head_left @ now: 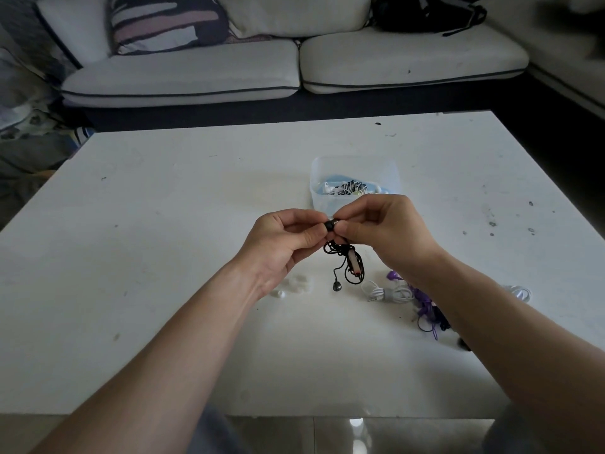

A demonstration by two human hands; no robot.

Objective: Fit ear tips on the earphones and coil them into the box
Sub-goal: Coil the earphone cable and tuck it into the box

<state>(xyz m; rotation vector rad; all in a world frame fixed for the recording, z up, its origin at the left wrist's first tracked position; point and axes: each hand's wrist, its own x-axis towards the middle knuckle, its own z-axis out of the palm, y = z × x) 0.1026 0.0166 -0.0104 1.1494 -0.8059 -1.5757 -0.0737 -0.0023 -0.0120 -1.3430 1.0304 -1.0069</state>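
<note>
Head view, looking down at a white counter (163,224) w/ two bare forearms reaching in from the bottom edge.

The L hand (281,237) and R hand (383,231) meet just above the counter's middle, fingertips almost touching. Between them sits a small black ear tip (330,225). L grip is narrow: thumb and forefinger pinch the tip. R grip is also narrow: thumb and forefinger pinch the bud end of the black earphones (343,260), right against the tip. Whether the tip is fully seated can't be told.

The rest of the black cable hangs below the hands in a loose tangle. It includes a slim inline remote (355,265) and a second bud (337,285) dangling lowest, at or near the counter.

Directly behind the hands stands a clear plastic box (317,172), lid off, w/ white and patterned items inside, partly hidden by the R hand.

On the counter, below the L hand, lie a few white ear tips (291,286). Under the R wrist lie a coiled white earphone set (389,293) and a purple earphone tangle (422,303). A further white cable (520,293) lies to the right of the R forearm.

Beyond the counter: a pale sofa (183,77) w/ a striped cushion (167,21) and a black bag (425,11).
</note>
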